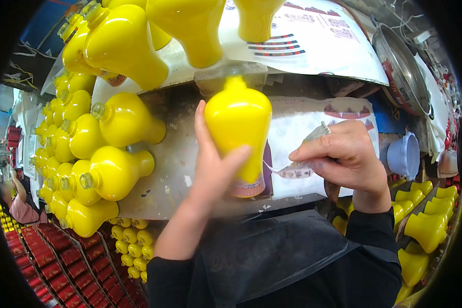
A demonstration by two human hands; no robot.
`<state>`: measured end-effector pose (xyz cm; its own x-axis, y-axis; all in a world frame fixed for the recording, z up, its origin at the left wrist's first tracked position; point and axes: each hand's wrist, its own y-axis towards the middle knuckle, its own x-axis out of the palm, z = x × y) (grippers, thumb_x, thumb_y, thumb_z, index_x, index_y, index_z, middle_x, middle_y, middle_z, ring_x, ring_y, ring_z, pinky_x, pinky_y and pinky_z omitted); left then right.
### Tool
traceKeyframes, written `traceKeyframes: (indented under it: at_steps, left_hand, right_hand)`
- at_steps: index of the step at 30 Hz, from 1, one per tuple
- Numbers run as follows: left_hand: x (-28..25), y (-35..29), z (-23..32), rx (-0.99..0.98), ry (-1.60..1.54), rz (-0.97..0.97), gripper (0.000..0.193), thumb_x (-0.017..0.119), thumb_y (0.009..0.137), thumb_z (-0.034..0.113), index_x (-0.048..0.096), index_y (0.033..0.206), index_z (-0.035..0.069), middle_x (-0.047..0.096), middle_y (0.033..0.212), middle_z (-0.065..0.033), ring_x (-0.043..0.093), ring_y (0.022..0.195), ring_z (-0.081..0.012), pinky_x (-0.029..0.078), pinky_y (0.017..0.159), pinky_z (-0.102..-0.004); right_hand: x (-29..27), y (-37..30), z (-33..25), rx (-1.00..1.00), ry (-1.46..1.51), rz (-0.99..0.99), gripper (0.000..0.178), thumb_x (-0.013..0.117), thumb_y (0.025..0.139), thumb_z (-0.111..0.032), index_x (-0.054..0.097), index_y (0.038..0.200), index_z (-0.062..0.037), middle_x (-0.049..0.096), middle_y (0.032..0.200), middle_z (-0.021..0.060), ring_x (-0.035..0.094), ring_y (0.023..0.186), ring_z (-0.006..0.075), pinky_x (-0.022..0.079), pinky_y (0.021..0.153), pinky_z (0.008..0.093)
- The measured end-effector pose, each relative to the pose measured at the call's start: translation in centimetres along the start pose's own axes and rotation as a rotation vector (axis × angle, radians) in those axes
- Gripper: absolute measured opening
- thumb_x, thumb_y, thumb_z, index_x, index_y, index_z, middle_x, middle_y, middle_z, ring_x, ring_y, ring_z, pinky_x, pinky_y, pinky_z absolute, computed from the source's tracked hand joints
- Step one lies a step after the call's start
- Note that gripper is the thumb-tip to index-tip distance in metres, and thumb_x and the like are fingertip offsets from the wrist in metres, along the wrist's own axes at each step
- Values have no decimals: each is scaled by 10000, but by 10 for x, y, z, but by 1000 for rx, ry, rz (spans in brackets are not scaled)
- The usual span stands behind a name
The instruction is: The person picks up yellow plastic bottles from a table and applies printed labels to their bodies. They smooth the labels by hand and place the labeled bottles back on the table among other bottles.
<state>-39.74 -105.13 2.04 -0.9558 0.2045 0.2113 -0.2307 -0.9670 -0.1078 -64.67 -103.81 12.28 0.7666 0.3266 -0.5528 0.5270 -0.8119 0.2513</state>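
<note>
My left hand (215,159) is wrapped round a glossy yellow vase-shaped bottle (238,115), thumb across its front. The bottle's neck points away from me, at a translucent block (203,82) on the bench. A patterned band (249,189) circles its base end. To the right, my right hand (339,156) is closed, thumb against fingers, on a thin printed decal strip (295,172). The strip's pale tip reaches toward the bottle's lower side; whether they touch I cannot tell. A grey ribbed piece (318,132) shows above the fingers, its kind unclear.
Yellow bottles (123,172) are crowded along the left, with larger ones (123,46) at the far left. Printed decal sheets (313,41) lie on the far surface. A metal pan (403,66) and a pale blue bucket (404,156) stand right. More bottles (426,231) fill the lower right.
</note>
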Motion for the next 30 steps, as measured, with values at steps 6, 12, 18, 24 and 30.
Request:
traceKeyframes:
  at_steps: [6,12,18,24,30]
  left_hand:
    - [-3,3,-2,-22,-279,-73,1067,688,879,125,-42,1656,89,402,1543,-205,481,1393,-322,389,1177,-453]
    - [-4,-1,-3,-3,-73,-45,1078,710,872,133,-24,1660,82,398,1551,-211,462,1414,-321,360,1196,-457]
    - [-7,1,-4,29,34,-39,1081,712,867,117,-13,1669,89,382,1570,-220,450,1426,-326,333,1213,-454]
    - [-3,-7,-3,4,-332,-53,1118,728,936,311,-95,1668,115,334,1604,-228,423,1452,-346,328,1218,-468]
    - [-10,-17,-12,199,-45,-48,1125,785,896,373,16,1651,51,284,1612,-213,354,1490,-333,310,1227,-473]
  right_hand:
    - [1,2,5,44,4,-22,323,702,744,46,801,1038,-41,752,788,90,711,641,196,512,586,286]
    - [0,9,5,68,7,-33,301,717,720,43,805,1000,-25,754,780,101,718,653,207,507,587,289]
    - [-3,17,-5,21,194,-37,240,720,731,33,813,949,-1,763,788,120,723,652,197,518,602,277]
    - [20,44,1,-6,121,-41,173,704,855,11,803,997,-1,765,820,126,742,715,171,551,623,269]
    - [51,48,15,-32,-118,108,187,710,885,-3,781,1059,-7,765,866,120,745,729,174,565,641,271]
